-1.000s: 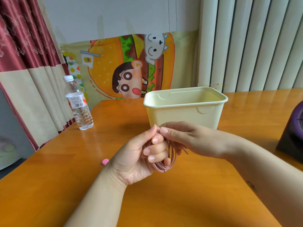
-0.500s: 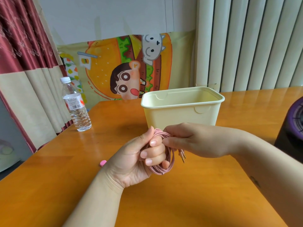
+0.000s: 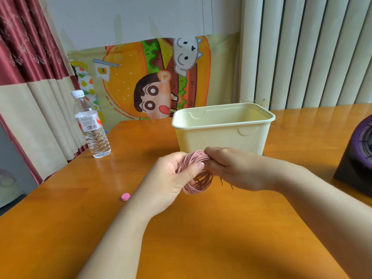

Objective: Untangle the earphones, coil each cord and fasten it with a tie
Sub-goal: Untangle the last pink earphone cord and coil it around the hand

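**While both hands grip the coil: where the bundle could fail**

As it is held above the middle of the counter (image 3: 201,238), just in front of the cream tub (image 3: 221,137), the pink earphone cord (image 3: 193,190) forms a coil of many turns. On its left side the left hand (image 3: 171,178) curls round the coil, thumb pressed across the strands. From the right, the right hand (image 3: 231,168) pinches the upper turns. Thin loose ends (image 3: 222,181) hang below the right hand, and it cannot be told whether they belong to the cord or to a tie.

No fastened tie is visible, so the coil is judged wound but unsecured. If either grip slackens, the springy turns could fan out and tangle again, and the uneven strands crossing inside the loop suggest as much. The dangling ends could also snag in the loops during wrapping.

A small pink piece (image 3: 125,196) lies near the counter's left edge, apart from the hands. A water bottle (image 3: 91,125) stands at the far left corner.
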{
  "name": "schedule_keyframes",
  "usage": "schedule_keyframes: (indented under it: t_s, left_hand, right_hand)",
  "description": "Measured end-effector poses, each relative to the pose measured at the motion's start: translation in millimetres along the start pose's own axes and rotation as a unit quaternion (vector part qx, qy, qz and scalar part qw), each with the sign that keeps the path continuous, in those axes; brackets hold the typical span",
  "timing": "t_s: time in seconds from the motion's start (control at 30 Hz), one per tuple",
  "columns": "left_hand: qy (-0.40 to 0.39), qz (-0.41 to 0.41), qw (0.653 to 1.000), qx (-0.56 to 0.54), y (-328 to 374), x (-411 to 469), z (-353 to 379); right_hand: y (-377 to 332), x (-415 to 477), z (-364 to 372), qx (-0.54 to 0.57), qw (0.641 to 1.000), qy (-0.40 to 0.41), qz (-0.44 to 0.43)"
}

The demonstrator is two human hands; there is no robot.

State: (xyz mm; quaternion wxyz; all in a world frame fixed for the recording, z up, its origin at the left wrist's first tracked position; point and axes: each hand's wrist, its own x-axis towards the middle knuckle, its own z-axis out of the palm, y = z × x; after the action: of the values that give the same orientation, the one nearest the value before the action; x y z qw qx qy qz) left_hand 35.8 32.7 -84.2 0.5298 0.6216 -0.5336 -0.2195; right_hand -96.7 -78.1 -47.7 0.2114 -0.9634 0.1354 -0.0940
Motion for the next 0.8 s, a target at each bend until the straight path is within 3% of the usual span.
schedule_keyframes:
  t_s: [0.2,0.47,0.57,0.8]
  left_hand:
    - [0.068,0.028,0.993,0.094,-3.1,0.3,1.9]
    - [0.036,-0.015,0.987,0.157,-11.6,1.9,-3.4]
    - [0.028,-0.034,0.987,0.154,-11.6,1.6,-0.4]
    - [0.093,-0.07,0.978,0.171,-6.5,1.0,10.6]
  right_hand:
    - [12.7,3.0,-4.9,0.093,0.996,0.001,0.01]
    - [23.0,12.8,13.2,0.263,0.963,0.042,0.035]
    - [22.3,14.7,17.0,0.28,0.958,0.049,0.034]
    - [12.5,11.8,20.9,0.268,0.963,0.011,0.019]
